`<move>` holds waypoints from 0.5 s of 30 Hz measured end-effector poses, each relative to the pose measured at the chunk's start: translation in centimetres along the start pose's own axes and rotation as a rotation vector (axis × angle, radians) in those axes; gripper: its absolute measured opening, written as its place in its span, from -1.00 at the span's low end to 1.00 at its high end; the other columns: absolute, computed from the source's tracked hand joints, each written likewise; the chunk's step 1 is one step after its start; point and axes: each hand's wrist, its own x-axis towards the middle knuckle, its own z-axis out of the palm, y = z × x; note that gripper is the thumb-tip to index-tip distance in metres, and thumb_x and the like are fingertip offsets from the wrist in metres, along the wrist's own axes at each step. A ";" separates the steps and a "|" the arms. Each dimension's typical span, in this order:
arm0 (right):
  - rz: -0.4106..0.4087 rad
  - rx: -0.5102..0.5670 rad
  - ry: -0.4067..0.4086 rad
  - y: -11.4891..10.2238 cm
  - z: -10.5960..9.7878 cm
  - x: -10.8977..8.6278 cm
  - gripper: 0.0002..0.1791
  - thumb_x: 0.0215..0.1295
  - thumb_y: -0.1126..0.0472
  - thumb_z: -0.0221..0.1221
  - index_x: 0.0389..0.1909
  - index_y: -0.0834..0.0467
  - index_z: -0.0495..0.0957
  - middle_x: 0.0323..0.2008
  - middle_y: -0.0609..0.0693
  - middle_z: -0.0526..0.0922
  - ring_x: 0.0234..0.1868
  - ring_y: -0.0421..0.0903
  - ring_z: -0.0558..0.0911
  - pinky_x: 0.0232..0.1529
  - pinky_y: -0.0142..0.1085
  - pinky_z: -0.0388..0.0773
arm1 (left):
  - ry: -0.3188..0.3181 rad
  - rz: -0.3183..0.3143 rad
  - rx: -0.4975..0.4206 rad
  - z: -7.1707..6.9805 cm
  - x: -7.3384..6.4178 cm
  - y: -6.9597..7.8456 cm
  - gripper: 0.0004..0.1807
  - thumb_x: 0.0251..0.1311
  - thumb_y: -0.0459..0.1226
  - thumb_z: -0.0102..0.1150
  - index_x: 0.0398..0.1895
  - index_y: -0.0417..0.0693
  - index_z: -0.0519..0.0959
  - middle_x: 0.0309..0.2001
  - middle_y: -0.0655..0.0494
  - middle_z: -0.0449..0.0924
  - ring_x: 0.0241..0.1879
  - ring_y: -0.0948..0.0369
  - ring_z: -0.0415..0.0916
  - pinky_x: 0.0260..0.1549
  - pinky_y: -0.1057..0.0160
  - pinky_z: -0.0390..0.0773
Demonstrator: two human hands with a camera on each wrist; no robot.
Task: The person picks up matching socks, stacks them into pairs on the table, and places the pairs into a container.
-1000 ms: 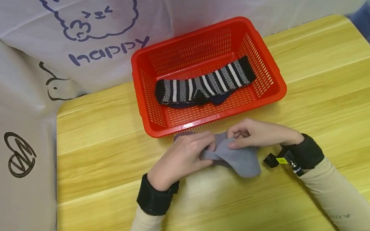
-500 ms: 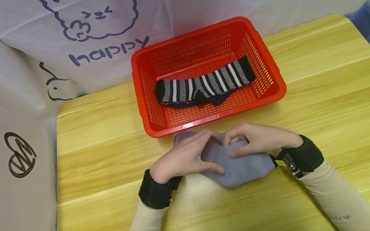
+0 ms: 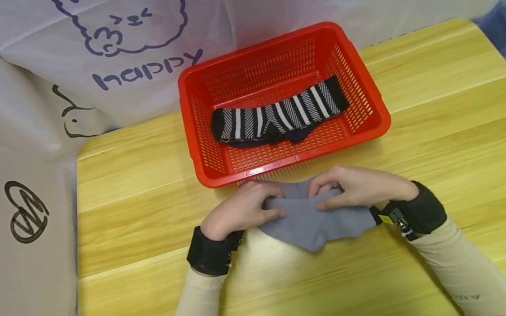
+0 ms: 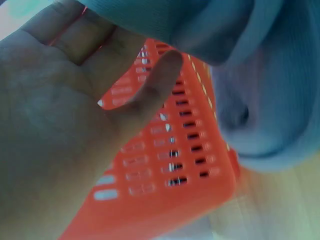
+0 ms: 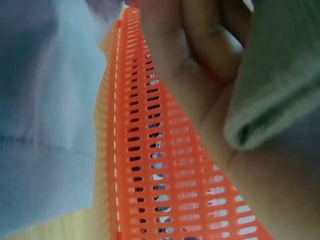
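Observation:
A soft grey sock (image 3: 313,225) hangs folded over between both hands, just in front of the red basket. My left hand (image 3: 243,208) grips its left part, thumb on the near side and fingers behind the upper edge. At the right part, my right hand (image 3: 359,189) pinches the same sock between thumb and curled fingers. Behind it more grey knit cloth (image 3: 297,189) shows; whether this is a second sock I cannot tell. Close up, the left wrist view has the hanging sock (image 4: 280,100) beside the left thumb. Cloth (image 5: 280,75) lies against the fingers in the right wrist view.
The red plastic basket (image 3: 293,159) stands just beyond the hands, its slotted wall near the fingers. Inside lie black-and-white striped socks (image 3: 281,116) over something dark blue (image 3: 304,133). Under everything is a wood-grain table (image 3: 144,216), with a printed white cloth (image 3: 144,38) behind.
The grey sock has gone from a bunched, twisted shape to a wider spread between the hands. My left hand loosened, moved its thumb, then took hold again farther left.

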 end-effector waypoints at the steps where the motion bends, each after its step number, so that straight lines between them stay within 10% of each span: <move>1: 0.008 -0.001 0.000 0.2 -0.1 0.0 -0.93 0.35 0.12 0.22 -0.21 -0.01 0.62 -0.35 -0.15 0.63 -0.42 -0.29 0.50 -0.32 -0.41 0.47 | 0.000 -0.014 -0.005 -0.1 -0.1 -0.1 -0.81 0.18 -0.19 0.32 -0.48 0.03 0.51 -0.46 0.21 0.44 -0.42 0.27 0.37 -0.38 0.39 0.29; 15: 0.075 -0.073 0.035 2.1 -1.5 -0.4 -0.96 0.34 0.19 0.22 -0.25 0.03 0.63 -0.37 -0.17 0.61 -0.37 -0.29 0.50 -0.25 -0.42 0.48 | -0.060 -0.124 -0.008 -0.5 -0.6 -1.2 -0.87 0.22 -0.26 0.22 -0.40 -0.02 0.45 -0.45 0.21 0.35 -0.40 0.26 0.35 -0.34 0.37 0.32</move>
